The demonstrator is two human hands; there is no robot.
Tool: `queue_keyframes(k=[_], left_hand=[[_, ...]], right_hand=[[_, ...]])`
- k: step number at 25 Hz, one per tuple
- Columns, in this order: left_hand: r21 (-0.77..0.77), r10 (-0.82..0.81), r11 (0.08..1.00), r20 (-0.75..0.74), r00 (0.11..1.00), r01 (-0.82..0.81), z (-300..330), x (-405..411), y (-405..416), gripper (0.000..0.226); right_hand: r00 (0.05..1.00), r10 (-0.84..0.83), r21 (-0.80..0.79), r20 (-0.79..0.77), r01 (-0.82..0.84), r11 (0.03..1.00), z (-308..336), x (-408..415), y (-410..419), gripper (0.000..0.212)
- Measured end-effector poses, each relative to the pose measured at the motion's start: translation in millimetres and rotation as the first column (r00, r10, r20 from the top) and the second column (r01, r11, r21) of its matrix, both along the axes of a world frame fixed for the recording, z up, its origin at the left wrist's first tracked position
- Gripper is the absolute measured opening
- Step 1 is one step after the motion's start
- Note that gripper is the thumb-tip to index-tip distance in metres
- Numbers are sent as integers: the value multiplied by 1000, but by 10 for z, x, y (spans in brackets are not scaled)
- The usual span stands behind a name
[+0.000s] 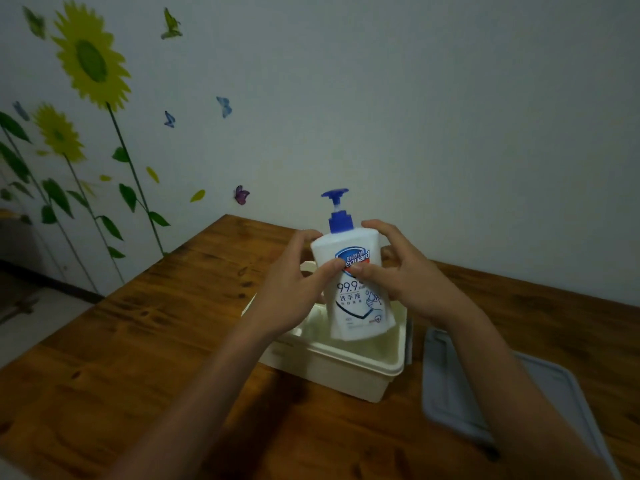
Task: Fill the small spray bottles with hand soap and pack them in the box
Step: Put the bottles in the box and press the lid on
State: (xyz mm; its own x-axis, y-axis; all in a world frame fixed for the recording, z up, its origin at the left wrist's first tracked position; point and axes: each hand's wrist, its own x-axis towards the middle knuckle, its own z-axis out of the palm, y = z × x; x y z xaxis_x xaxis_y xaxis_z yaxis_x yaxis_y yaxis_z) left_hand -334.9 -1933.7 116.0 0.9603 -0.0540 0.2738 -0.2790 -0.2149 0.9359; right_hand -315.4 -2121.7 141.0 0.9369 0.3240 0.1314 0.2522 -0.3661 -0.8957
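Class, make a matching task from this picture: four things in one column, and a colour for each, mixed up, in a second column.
Things:
1. pump head
2. hand soap bottle
3. box
4. lid

Colours:
A. cream
B. grey
C. blue
D. white with a blue logo

Pairs: 1-C, 2-D, 3-A, 4-B

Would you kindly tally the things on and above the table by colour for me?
White with blue pump: 1, the hand soap bottle, held over the box by the left hand and right hand.
Cream: 1, the open box.
Grey: 1, the lid lying flat right of the box.
Total: 3. No small spray bottles can be made out.
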Motion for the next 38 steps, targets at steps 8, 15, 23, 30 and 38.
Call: queue_keyframes(k=[8,15,23,30,38], left_hand=[[260,92,965,-191,977,-40,-239,181,107,35],[706,188,708,-194,963,4,-240,209,149,32],[937,172,340,-138,975,73,-171,195,102,31],[956,164,287,-115,980,64,-183,170,68,42],[692,210,614,320,924,-379,-198,-80,224,26]], right_hand=[[983,122,-221,-139,-150,963,-179,352,52,49],[924,221,-367,-313,-332,869,-238,578,90,51],[878,207,-551,-432,-439,710,-333,701,266,60],[932,125,-677,-340,-335,655,-362,563,264,44],[998,13,-637,59,28,771,-235,200,80,37]])
